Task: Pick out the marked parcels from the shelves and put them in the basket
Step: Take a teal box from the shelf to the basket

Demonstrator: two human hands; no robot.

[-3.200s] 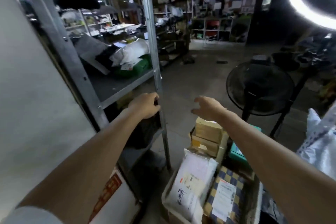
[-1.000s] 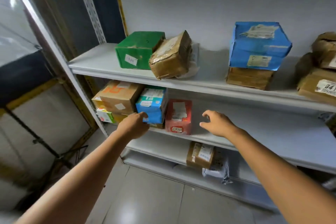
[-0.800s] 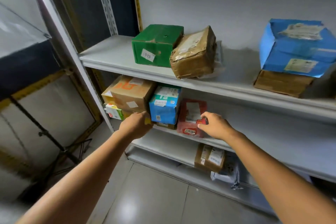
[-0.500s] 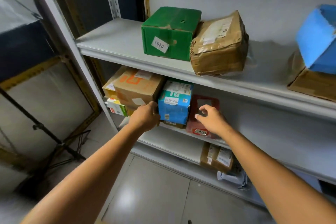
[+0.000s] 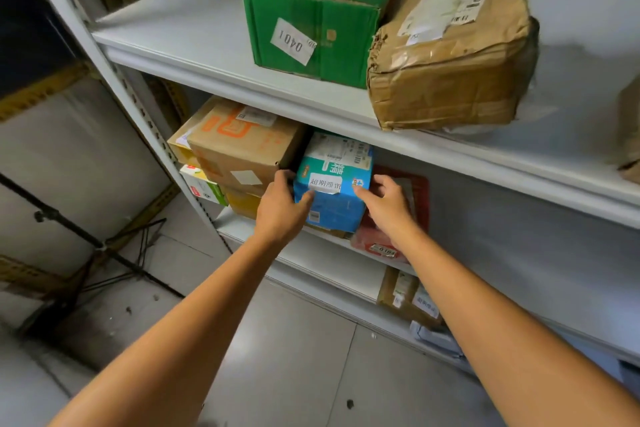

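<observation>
Gripping the blue box from both sides: with the left hand curled round its left edge, thumb on the front, and with the right hand bent round its right edge. Standing directly between the two palms, on the shelf, long axis seemingly running away from the grip, into the rack. Hemmed in left of the grip by a carton, right by a red parcel. Equally near to both hands. Probably calls for a straight pull back toward the body; basket not in view.
</observation>
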